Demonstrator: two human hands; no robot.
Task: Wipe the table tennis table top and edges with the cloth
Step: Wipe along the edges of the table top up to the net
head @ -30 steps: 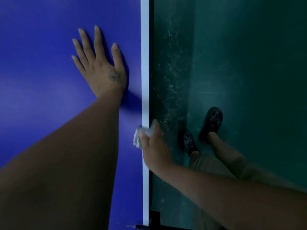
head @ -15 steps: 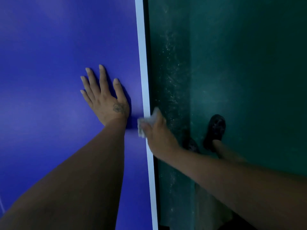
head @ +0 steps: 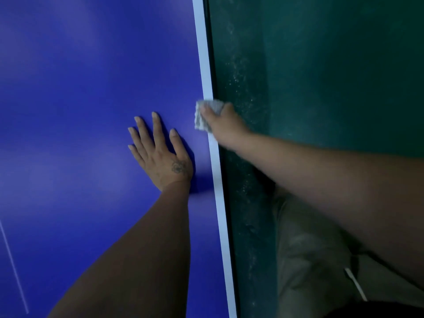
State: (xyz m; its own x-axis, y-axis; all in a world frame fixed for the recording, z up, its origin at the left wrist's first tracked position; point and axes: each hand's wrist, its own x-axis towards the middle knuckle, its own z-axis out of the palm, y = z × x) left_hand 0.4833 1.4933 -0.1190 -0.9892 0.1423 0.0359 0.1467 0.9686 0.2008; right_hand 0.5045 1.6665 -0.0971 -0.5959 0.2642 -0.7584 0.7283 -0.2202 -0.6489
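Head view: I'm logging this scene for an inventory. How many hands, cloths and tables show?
Hands: 2 (left hand, right hand)
Cloths: 1 (cloth)
Tables: 1 (table tennis table)
Total: 4

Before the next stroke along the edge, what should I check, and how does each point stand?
1. Grip: the right hand grips the cloth. Ok.
2. Contact: the cloth lies over the white edge line. Ok.
3. Support: the left hand rests flat on the blue table top, apart from the cloth. Ok.
4. Path: the line beyond the cloth is bare. Ok.
5. Whether the cloth wraps over the edge's side face: cannot tell.
6. Dirt left on the top: cannot tell, as the picture is dim and blurred.
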